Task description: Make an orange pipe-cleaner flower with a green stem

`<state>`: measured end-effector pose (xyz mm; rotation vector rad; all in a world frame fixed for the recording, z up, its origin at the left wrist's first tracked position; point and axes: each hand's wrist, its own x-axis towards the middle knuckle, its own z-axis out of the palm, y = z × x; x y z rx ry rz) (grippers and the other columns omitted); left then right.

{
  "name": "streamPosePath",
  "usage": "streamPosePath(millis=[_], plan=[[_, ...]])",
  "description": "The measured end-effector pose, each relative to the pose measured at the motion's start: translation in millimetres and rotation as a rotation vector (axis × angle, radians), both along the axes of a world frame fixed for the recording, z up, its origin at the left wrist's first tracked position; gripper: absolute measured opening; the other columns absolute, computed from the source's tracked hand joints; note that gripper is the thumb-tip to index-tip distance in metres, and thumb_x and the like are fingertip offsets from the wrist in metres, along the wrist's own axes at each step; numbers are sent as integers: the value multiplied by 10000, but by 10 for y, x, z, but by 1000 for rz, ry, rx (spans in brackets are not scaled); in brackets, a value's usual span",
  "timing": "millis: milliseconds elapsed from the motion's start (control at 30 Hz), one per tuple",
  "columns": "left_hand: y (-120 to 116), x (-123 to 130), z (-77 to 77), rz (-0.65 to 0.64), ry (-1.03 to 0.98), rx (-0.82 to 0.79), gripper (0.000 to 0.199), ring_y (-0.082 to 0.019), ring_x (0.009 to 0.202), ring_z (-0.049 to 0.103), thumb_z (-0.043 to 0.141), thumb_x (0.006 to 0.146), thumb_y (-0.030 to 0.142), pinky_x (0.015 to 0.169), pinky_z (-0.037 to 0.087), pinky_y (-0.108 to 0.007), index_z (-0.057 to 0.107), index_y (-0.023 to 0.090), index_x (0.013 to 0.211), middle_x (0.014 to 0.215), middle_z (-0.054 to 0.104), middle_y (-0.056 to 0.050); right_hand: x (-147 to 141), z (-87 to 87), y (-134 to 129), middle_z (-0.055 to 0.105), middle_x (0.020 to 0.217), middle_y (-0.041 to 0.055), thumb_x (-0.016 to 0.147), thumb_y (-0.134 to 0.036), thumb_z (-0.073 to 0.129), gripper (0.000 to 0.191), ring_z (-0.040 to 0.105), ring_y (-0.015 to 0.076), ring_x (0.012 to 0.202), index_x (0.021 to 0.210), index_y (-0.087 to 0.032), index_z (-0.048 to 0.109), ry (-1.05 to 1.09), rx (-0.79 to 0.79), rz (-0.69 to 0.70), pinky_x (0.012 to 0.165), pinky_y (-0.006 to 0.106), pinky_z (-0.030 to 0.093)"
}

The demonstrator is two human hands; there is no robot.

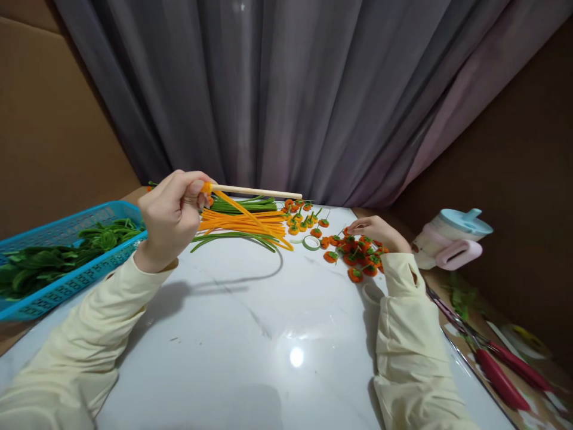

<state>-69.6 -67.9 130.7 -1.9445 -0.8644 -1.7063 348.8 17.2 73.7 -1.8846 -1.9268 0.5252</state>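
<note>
My left hand [172,206] is raised above the table's left side, closed round one end of a thin wooden stick [259,192]. A fuzzy orange pipe cleaner [246,214] is wound at that end of the stick, and its loose tail slants down to the right. My right hand [379,232] rests over a pile of small orange fuzzy persimmons with green tops [358,258], fingers stretched toward the pile's far side and touching it. Beyond my left hand lie orange pipe cleaners [224,223] and green pipe cleaners [255,205] in bundles.
Smaller orange-yellow pieces with green stems [303,224] and a roll of green tape [311,242] lie mid-table. A blue basket [89,269] holds green leaves at left. At right stand a lidded cup [452,239] and red-handled pliers [501,370]. A grey curtain [277,89] hangs behind.
</note>
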Motion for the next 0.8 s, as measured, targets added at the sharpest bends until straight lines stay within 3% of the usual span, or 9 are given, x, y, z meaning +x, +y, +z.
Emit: streamPosePath(millis=[200,467,800], plan=[[-15,-10,7,13,3,-4,223,-59,509,502,435,902,121,508,399,-186,644,96,827,579,529,2,57,-163,110,703,680,34,628,-211,646,117,629,165,671,693,-155,727,-84,67,-70,572,205,433],[-39,-15,43,10,29,12,203,-44,513,502,444,888,86,510,394,-165,634,97,819,575,518,15,12,-137,144,715,742,70,659,-145,571,170,645,185,713,715,-134,732,-184,205,-112,632,217,451],[-29,-21,34,23,41,-1,217,-48,510,503,424,906,133,507,404,-167,628,127,833,583,522,22,-30,-128,136,719,835,77,664,-158,582,181,652,197,779,765,-144,732,-249,191,-155,648,223,461]])
